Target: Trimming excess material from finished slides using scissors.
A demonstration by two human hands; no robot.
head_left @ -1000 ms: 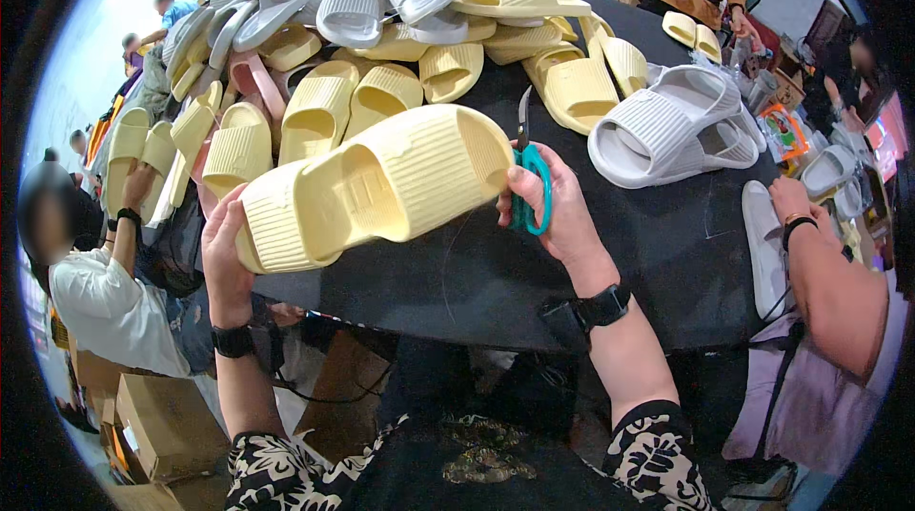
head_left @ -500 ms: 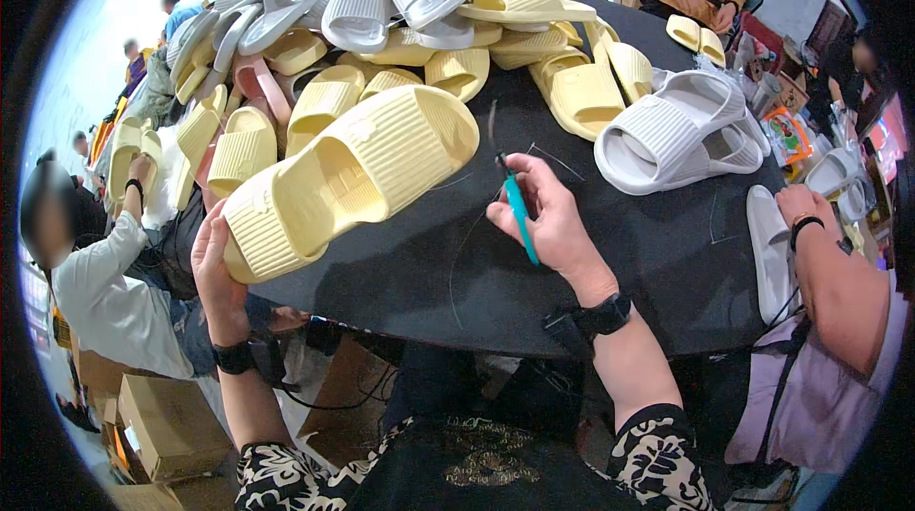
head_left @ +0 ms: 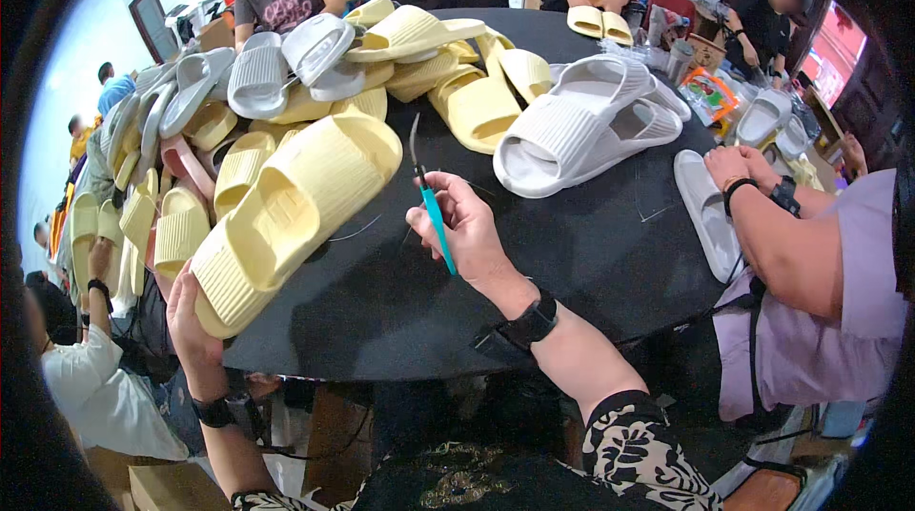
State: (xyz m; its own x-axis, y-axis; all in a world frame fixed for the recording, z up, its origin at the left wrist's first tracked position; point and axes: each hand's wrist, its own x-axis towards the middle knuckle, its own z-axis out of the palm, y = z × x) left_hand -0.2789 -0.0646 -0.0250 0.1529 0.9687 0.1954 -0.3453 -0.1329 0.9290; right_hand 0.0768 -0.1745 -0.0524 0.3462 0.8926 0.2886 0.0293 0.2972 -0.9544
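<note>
My left hand [head_left: 195, 325] grips a pair of pale yellow slide slippers [head_left: 329, 168] by the lower end. The slippers, with ribbed straps, overlap and are held tilted above the table, upper end to the right. To their right, my right hand [head_left: 472, 235] pinches a small tool with a teal handle [head_left: 437, 225] and a thin, dark, curved blade. Its blade points up and stays apart from the slippers; its exact kind is unclear. A pair of light grey slippers [head_left: 572, 125] lies on the table beyond my right hand.
Yellow, grey and pink slippers [head_left: 257, 77] are heaped along the far left of the black round table [head_left: 381, 330]. Thin strands lie on its top. At right, a person in a lilac garment [head_left: 801, 254] has hands at a grey slipper [head_left: 705, 211]. Other people surround the table.
My view has swung right and up, so the table sits further left. The slippers in my left hand stand more steeply. Both hands keep their hold.
</note>
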